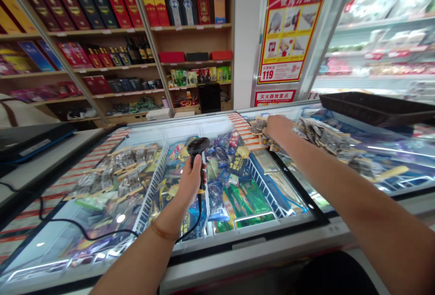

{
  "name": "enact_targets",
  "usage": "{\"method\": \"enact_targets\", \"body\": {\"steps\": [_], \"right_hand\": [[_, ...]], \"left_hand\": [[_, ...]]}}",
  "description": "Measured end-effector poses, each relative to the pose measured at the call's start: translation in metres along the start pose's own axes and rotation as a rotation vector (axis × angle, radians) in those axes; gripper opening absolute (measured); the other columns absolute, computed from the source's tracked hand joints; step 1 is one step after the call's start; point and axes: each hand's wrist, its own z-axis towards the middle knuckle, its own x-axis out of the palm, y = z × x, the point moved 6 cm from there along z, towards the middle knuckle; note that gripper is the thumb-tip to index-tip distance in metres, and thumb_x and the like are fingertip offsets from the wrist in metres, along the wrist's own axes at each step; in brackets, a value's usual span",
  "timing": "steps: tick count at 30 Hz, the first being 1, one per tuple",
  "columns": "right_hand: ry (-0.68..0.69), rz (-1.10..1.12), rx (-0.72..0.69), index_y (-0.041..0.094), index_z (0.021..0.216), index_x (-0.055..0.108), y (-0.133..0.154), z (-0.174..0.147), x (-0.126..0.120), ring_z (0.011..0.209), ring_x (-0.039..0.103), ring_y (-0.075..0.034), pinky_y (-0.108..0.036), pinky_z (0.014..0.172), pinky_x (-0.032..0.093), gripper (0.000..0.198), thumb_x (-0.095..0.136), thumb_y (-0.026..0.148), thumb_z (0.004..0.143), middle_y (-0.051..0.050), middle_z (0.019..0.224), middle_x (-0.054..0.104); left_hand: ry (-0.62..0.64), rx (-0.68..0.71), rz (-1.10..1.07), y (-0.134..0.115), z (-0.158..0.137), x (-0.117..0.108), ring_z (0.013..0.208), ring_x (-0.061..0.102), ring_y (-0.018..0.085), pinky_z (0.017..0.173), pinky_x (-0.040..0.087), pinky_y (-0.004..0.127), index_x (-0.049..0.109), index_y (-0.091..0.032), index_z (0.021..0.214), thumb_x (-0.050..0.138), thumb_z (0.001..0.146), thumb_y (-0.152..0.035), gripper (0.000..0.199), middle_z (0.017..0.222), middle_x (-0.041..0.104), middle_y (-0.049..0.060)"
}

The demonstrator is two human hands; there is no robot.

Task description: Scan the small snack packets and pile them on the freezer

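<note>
My left hand (193, 175) is wrapped round the grip of a black handheld barcode scanner (197, 145), held upright over the open middle of a chest freezer (241, 236). A black cable runs down from the scanner's grip. Farther off to the right, my right hand (280, 127) is among small clear packets with brown card edges (260, 125) on the freezer's top. Its fingers are hidden behind the hand, so any hold on a packet cannot be made out. Bagged frozen goods (239, 195) lie below the scanner between white wire dividers (263, 186).
More clear packets (131, 159) lie on the left glass lid, and a loose pile (322, 134) covers the right one. A dark brown tray (377, 107) sits at the back right. The scanner cable (78, 224) crosses the left lid. Boxed-goods shelves (112, 32) stand behind.
</note>
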Motion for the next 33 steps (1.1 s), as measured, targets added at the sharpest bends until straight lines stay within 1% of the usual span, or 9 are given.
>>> {"method": "enact_targets", "body": {"steps": [2,5,11,16,19,22,25,30,33], "right_hand": [[-0.026,-0.258,0.051,0.010,0.104,0.071,0.023,-0.012,-0.003,0.117,0.060,-0.047,-0.065,0.095,0.043,0.022,0.064,0.022,0.087,-0.029,0.112,0.068],[0.043,-0.368,-0.092,0.010,0.111,0.071,0.079,-0.036,0.018,0.112,0.065,-0.041,-0.053,0.092,0.049,0.027,0.062,0.018,0.087,-0.026,0.113,0.069],[0.338,-0.282,-0.200,0.016,0.103,0.076,0.141,-0.068,0.092,0.106,0.070,-0.036,-0.041,0.086,0.052,0.027,0.068,0.035,0.087,-0.019,0.109,0.074],[0.302,-0.177,-0.006,0.017,0.111,0.074,0.112,-0.048,0.096,0.114,0.067,-0.034,-0.042,0.090,0.051,0.052,0.048,0.060,0.096,-0.019,0.118,0.072],[0.390,-0.233,0.032,0.014,0.118,0.071,0.086,-0.037,0.100,0.122,0.062,-0.039,-0.043,0.095,0.049,0.070,0.065,0.072,0.080,-0.025,0.127,0.067],[0.465,-0.080,0.029,0.015,0.105,0.074,0.077,-0.032,0.110,0.118,0.063,-0.039,-0.041,0.096,0.048,0.066,0.086,0.063,0.060,-0.022,0.119,0.071],[0.483,0.182,0.081,0.016,0.091,0.072,0.078,-0.030,0.119,0.105,0.068,-0.035,-0.037,0.089,0.051,0.049,0.094,0.041,0.055,-0.017,0.107,0.074],[0.385,0.499,0.177,0.016,0.099,0.067,0.077,-0.027,0.124,0.099,0.070,-0.026,-0.031,0.082,0.053,0.020,0.068,0.033,0.088,-0.012,0.107,0.075],[0.335,0.699,0.231,0.019,0.108,0.066,0.074,-0.029,0.127,0.097,0.072,-0.020,-0.027,0.077,0.055,0.024,0.048,0.033,0.099,-0.008,0.111,0.075]], "left_hand": [[0.006,0.003,0.004,0.001,0.001,0.000,0.044,0.049,0.007,0.041,0.040,0.021,0.049,-0.021,0.090,0.063,0.075,-0.075,0.058,0.070,0.060,-0.003],[0.008,0.004,0.009,0.004,0.002,0.000,0.045,0.049,0.007,0.041,0.040,0.021,0.049,-0.021,0.088,0.063,0.075,-0.076,0.058,0.071,0.061,-0.002],[-0.006,-0.013,0.030,0.007,0.002,-0.002,0.043,0.049,0.008,0.041,0.040,0.021,0.049,-0.022,0.087,0.062,0.075,-0.076,0.057,0.066,0.058,-0.004],[0.006,-0.015,0.040,0.009,0.002,0.000,0.044,0.048,0.008,0.041,0.040,0.021,0.049,-0.022,0.089,0.060,0.077,-0.075,0.055,0.066,0.057,-0.005],[0.020,-0.006,0.035,0.011,0.002,0.002,0.045,0.049,0.007,0.041,0.041,0.022,0.049,-0.022,0.089,0.062,0.076,-0.075,0.056,0.071,0.058,-0.004],[0.045,-0.005,0.030,0.014,0.002,0.005,0.045,0.049,0.007,0.040,0.041,0.022,0.049,-0.022,0.089,0.063,0.075,-0.074,0.056,0.072,0.058,-0.004],[0.049,-0.019,0.044,0.014,0.000,0.006,0.045,0.049,0.007,0.040,0.040,0.022,0.049,-0.022,0.087,0.063,0.074,-0.075,0.057,0.071,0.058,-0.003],[0.054,-0.050,0.068,0.014,-0.005,0.008,0.046,0.050,0.009,0.042,0.040,0.023,0.051,-0.022,0.085,0.063,0.076,-0.073,0.054,0.070,0.060,-0.002],[0.087,-0.043,0.059,0.015,-0.007,0.011,0.046,0.049,0.009,0.041,0.040,0.023,0.052,-0.023,0.083,0.065,0.076,-0.071,0.051,0.070,0.060,-0.002]]}}
